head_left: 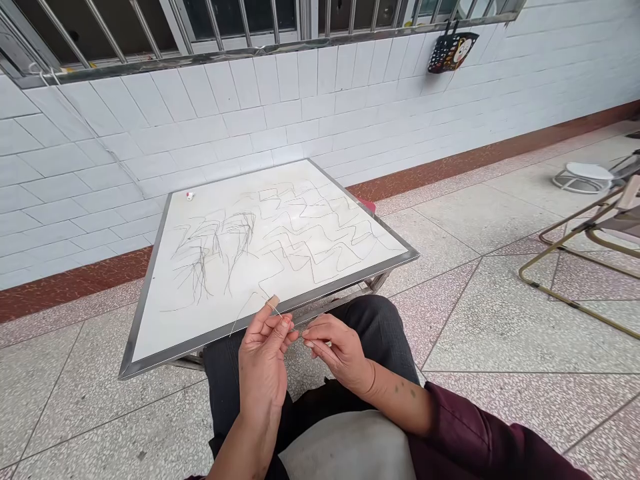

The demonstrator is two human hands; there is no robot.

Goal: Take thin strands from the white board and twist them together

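Note:
My left hand (263, 363) is closed in a pinch on a thin bent wire (241, 313), just over the table's near edge. The wire crosses the index finger, and its free end sticks out to the left. A pale wrap seems to cover that fingertip. Close beside it, my right hand (343, 350) pinches with thumb and index finger near the wire's other end; what lies between those fingertips is too small to make out. On the white table lie dark wires (203, 260) in a tangled cluster at left and zigzag-bent wires (320, 250) spread out at right.
The white table (150, 340) has a grey metal rim and stands by a tiled wall. A small white-and-red object (191, 196) sits at its far left corner. A folding chair (590, 243) and a round stool (583, 175) stand right. A basket (453, 52) hangs below the window bars.

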